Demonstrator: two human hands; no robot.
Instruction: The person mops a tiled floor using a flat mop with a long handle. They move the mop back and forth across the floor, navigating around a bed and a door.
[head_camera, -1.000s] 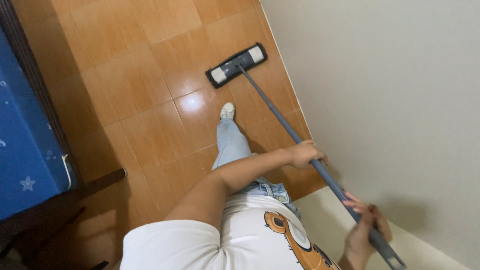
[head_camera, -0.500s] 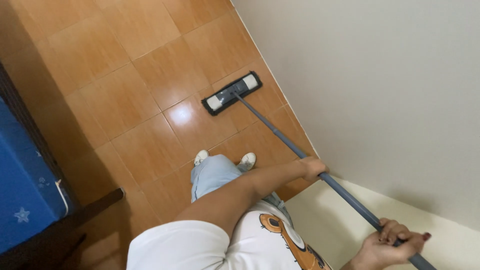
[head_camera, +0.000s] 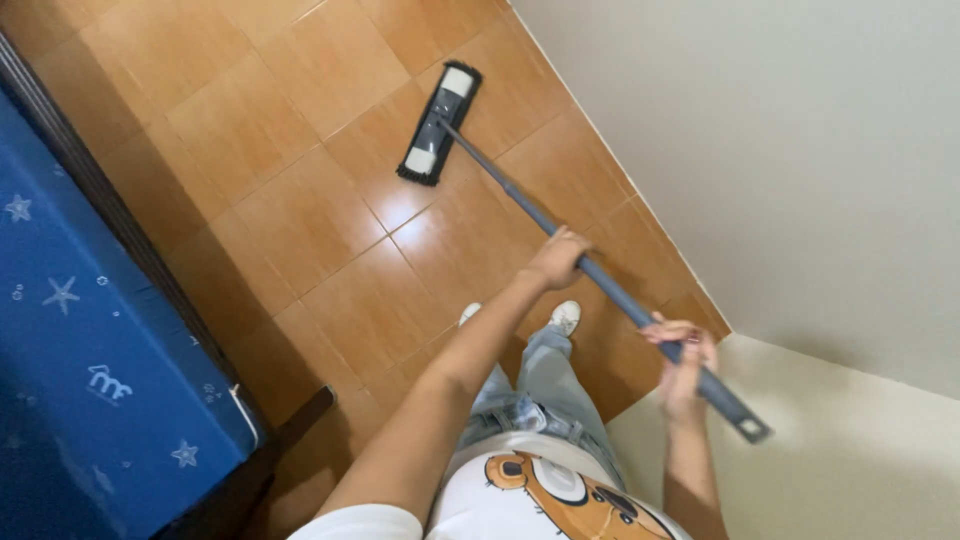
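The flat mop lies with its dark head flat on the brown tiled floor, well ahead of both grips, close to the pale wall. Its grey handle runs back from the head on a slant to the two hands, and the butt end pokes out just behind the rear grip, showing a small hanging slot. The underside of the mop head is hidden against the tiles, and short stretches of the handle are covered by the closed fingers.

The left hand is wrapped around the handle at about its middle, knuckles up, the arm stretched out nearly straight from the bottom edge of the view. The right hand is closed around the handle near its top, just behind and beside the left grip, wrist bent and forearm rising steeply; the elbow is cut off by the bottom edge.

Below the grips, two white shoes peek out, one mostly hidden behind the left forearm, above light jeans and a white shirt with an orange bear print, only partly in view.

Far to the left of the grips, a blue cover with pale star marks lies over a dark frame, cut off by the left and bottom edges; a small light emblem on it is too small to make out
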